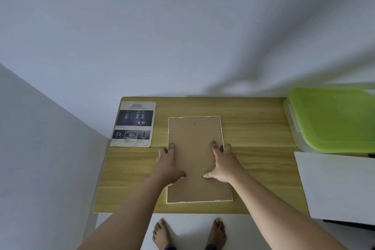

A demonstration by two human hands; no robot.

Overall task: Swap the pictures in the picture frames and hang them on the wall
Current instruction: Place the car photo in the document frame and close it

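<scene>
Under my palms, the face-down picture frame (197,158) is lying flat; my left hand (169,163) and right hand (222,161) are pressing its backing, fingers spread, gripping nothing.

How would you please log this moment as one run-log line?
frame: face-down on table, backing board up | left hand: flat on left edge | right hand: flat on right edge | safety picture: loose, left of frame

Home room: bare feet (161,234), wooden table (253,128).
</scene>
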